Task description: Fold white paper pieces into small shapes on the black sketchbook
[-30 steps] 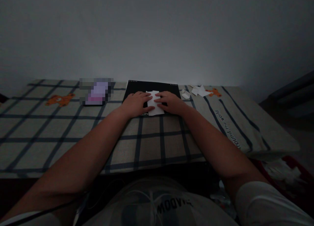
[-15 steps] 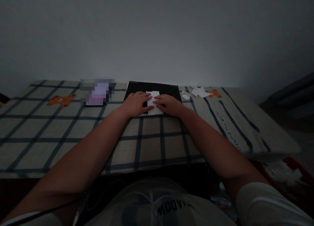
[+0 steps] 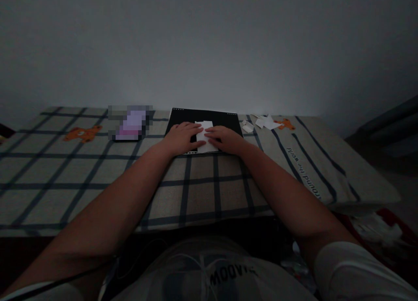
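A small white piece of paper (image 3: 205,137) lies on a black sheet or board (image 3: 205,114) with small white marks along its edges. My left hand (image 3: 182,138) rests on the paper's left side, fingers stretched out and thumb apart. From the right, my right hand (image 3: 227,140) lies over the other side with its fingers spread. The fingertips of both hands touch the paper and nearly meet in its middle. Parts of the paper's side edges are hidden beneath the fingers.
A phone-like device (image 3: 131,124), partly blurred out, lies left of the black sheet. To the right are a small folded paper (image 3: 247,126) and several white paper pieces (image 3: 268,122). The checked tablecloth (image 3: 199,192) covers the table, which meets a plain wall (image 3: 209,48).
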